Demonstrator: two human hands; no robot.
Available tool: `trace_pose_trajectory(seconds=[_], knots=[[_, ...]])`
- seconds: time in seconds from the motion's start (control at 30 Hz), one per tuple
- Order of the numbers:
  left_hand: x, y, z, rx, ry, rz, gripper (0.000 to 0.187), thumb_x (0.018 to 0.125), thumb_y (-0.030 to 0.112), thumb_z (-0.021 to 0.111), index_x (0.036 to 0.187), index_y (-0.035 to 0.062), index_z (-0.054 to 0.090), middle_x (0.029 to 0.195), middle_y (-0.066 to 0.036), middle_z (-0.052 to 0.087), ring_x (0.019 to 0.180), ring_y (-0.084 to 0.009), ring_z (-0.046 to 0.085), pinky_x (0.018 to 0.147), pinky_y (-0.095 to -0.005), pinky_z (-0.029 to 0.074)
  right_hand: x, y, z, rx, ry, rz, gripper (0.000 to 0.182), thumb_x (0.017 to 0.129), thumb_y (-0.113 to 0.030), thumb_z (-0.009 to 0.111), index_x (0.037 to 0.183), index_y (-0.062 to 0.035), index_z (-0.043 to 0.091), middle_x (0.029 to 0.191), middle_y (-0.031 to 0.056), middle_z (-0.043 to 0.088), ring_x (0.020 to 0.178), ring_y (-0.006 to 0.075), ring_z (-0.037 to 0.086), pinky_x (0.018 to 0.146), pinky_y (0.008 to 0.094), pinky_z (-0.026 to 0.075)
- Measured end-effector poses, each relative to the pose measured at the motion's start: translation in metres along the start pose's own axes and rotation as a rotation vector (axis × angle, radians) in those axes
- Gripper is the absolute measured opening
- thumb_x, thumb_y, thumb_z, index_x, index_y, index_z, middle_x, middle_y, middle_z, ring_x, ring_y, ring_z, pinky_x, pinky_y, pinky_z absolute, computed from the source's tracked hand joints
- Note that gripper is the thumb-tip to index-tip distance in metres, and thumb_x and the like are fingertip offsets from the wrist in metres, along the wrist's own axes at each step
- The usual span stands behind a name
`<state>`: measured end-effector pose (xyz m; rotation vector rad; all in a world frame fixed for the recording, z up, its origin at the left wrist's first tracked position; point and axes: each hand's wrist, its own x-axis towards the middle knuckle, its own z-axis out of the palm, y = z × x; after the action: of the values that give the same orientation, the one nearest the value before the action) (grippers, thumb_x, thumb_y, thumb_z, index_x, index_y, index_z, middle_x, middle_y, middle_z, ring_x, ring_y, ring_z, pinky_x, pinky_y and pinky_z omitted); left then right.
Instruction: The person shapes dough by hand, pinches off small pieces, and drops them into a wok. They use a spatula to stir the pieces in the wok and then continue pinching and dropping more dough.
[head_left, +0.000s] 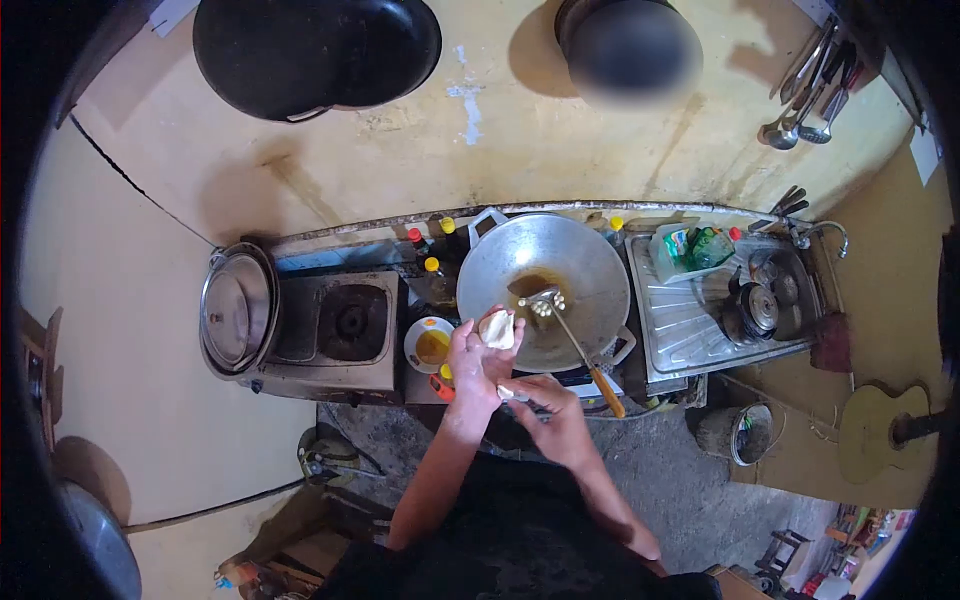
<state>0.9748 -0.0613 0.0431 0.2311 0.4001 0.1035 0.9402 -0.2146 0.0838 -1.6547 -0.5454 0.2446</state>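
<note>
fingers (528,386) of the right hand (555,410) are closed in a narrow pinch on a small white piece (506,393), just by the heel of the left hand (480,362); whether the piece touches that palm is hard to tell. the left hand is turned palm up, its fingers partly open and curled loosely around a larger pale lump (497,329), which looks like dough and sits near the fingertips, in front of the near rim of a wide metal wok (590,250). the step in hand seems to be portioning: a small bit parted from the lump and shaped in the pinch. a ladle (572,334) lies across the wok, its wooden handle reaching out over the near rim, and several little pale balls (550,305) gather at its head, above or beside the brownish liquid (530,281) at the bottom. judging by those balls, the next move calls for a light roll to round the piece, then a gentle release beside the others, well clear of the liquid, while the left hand keeps the lump level. a white bowl (411,343) with something yellow in it stands left of the wok on the desk.
</note>
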Motion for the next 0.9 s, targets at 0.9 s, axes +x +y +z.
trace_pose_trajectory(seconds=[0.9], knots=[[0.002, 0.001, -0.017, -0.422, -0.095, 0.03, 0.063, 0.097, 0.044, 0.04, 0.125, -0.0109, 0.051, 0.115, -0.024, 0.06, 0.114, -0.037, 0.055, 0.106, -0.0467, 0.044, -0.024, 0.0, 0.023, -0.591, -0.012, -0.211, 0.086, 0.067, 0.003, 0.06, 0.15, -0.0092, 0.039, 0.153, 0.0105, 0.041, 0.145, 0.0362, 0.032, 0.108, 0.054, 0.027]])
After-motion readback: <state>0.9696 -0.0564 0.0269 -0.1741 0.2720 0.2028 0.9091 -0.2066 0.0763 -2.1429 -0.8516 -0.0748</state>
